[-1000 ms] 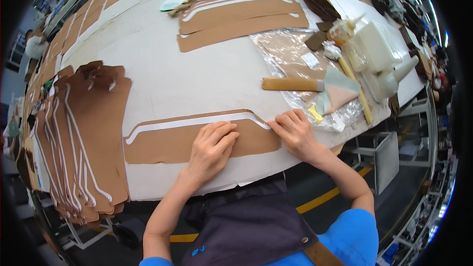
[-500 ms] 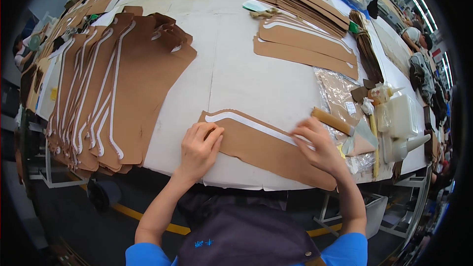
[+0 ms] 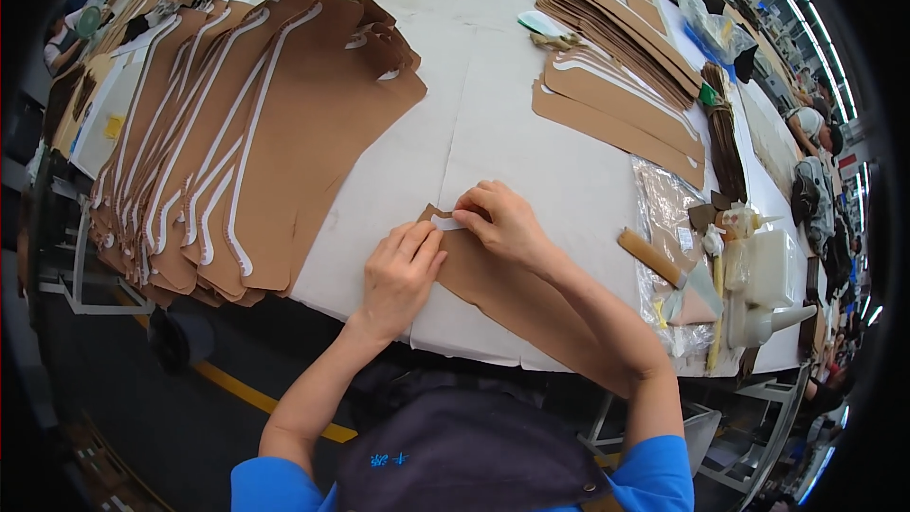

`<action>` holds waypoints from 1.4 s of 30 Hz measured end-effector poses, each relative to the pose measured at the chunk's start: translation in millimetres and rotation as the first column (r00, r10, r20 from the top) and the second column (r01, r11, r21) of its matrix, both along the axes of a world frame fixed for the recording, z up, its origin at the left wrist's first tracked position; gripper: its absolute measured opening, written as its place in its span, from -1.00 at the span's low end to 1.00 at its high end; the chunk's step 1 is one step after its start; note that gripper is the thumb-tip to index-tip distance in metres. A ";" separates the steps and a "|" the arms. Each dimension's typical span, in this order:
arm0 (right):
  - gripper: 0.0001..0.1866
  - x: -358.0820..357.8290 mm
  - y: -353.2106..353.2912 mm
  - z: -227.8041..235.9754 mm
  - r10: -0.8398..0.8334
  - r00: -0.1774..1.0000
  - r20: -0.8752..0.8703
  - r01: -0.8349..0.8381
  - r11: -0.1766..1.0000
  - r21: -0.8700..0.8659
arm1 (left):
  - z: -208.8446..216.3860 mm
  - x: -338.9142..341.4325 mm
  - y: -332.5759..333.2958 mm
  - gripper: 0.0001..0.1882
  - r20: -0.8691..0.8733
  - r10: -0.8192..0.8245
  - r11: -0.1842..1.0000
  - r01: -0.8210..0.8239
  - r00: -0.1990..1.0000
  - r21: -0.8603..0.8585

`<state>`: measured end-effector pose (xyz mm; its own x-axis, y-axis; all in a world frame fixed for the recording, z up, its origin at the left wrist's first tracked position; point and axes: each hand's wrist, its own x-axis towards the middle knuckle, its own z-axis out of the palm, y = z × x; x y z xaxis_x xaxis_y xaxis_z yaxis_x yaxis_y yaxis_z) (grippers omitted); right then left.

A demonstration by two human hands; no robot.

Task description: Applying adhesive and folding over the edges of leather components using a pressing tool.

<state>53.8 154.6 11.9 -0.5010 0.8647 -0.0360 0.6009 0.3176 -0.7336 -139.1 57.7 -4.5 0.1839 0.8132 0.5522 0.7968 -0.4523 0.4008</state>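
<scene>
A long brown panel (image 3: 512, 299), leather-like, lies near the table's front edge. A white strip (image 3: 444, 223) runs along its upper edge; only its left end shows, the remainder being behind my right hand and forearm. My left hand (image 3: 403, 270) is closed at the panel's left end, its bent fingers pressed together on the edge. Just to the right, my right hand (image 3: 498, 220) is closed in a pinch over the strip near that same end. The fingertips of the two hands are close together but apart.
Overlapping brown panels with white strips (image 3: 275, 152) cover the table's left side. More brown panels (image 3: 616, 118) lie far right, before a thick stack (image 3: 626, 38). A wide brush (image 3: 652, 258), a plastic bag (image 3: 654, 190) and a white squeeze bottle (image 3: 763, 322) sit at right.
My right hand has moved left along the panel, from its right part to the strip's left end. My left hand stays at the panel's left end. The view has shifted slightly.
</scene>
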 end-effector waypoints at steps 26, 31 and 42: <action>-0.54 17.4 16.8 -25.2 0.380 0.919 -0.107 -0.324 0.880 0.347 | -7.3 -8.8 11.3 -0.63 -0.059 -0.025 0.998 0.021 0.998 -0.060; -0.45 23.0 27.2 -23.1 0.514 0.856 0.056 -0.470 0.729 0.498 | -0.4 -6.0 15.1 -0.60 -0.067 -0.034 0.996 0.028 0.997 -0.088; -0.47 35.2 30.7 -24.9 0.495 0.867 -0.051 -0.412 0.772 0.484 | 0.4 -7.0 16.7 -0.57 -0.124 -0.016 1.000 0.014 0.992 -0.017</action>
